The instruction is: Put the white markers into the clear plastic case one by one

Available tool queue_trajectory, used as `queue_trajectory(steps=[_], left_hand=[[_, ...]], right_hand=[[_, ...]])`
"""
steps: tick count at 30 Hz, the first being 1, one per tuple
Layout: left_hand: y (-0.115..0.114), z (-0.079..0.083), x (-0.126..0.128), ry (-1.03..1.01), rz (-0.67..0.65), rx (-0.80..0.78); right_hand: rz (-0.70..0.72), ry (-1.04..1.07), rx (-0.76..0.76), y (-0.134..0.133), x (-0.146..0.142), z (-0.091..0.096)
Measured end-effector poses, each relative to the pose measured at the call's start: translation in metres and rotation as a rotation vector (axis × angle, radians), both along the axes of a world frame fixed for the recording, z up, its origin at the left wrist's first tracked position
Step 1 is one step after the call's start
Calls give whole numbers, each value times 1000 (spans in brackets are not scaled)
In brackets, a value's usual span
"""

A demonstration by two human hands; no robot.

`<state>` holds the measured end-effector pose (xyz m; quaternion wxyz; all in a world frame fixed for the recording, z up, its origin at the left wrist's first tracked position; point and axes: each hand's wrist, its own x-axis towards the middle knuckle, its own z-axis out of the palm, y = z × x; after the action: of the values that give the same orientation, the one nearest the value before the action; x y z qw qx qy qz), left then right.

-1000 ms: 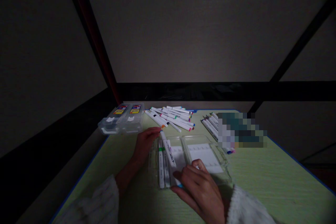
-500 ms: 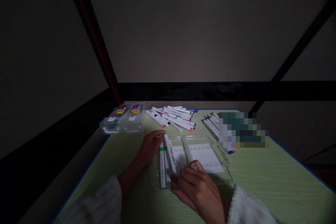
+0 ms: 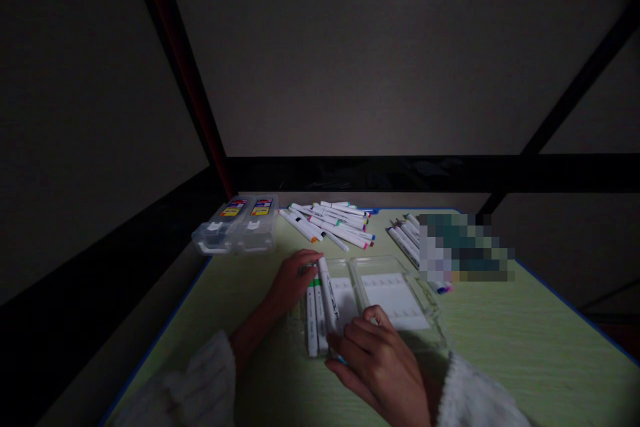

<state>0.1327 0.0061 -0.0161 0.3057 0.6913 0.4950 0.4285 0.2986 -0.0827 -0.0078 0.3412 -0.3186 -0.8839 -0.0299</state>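
A white marker (image 3: 328, 290) slants over the left half of an open clear plastic case (image 3: 356, 280). The fingertips of my left hand (image 3: 293, 280) are closed on its far end. My right hand (image 3: 383, 357) has its fingers curled around the near end, which they partly hide. Just left of this marker, two white markers with green bands (image 3: 311, 320) lie side by side in the case, pointing away from me. White paper inserts (image 3: 393, 297) with printed marks line both halves of the case.
Several white markers with coloured ends (image 3: 333, 223) lie in a loose pile behind the case. Two closed clear cases (image 3: 255, 233) stand at the back left. More markers (image 3: 404, 243) lie at the right beside a pixelated patch. The green table (image 3: 500, 333) has a blue edge.
The held marker has shifted slightly right, with both hands still on it. The second green-banded marker beside it shows more fully now. The view has moved a little.
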Motion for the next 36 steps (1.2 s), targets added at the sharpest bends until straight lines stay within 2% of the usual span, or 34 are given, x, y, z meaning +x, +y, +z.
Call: queue_trajectory(steps=[21, 36], left_hand=[[-1, 0, 2, 0, -27, -18], [-2, -1, 1, 3, -35, -11]], right_hand=[[-29, 12, -28, -2, 0, 1], [-56, -88, -99, -2, 5, -5]])
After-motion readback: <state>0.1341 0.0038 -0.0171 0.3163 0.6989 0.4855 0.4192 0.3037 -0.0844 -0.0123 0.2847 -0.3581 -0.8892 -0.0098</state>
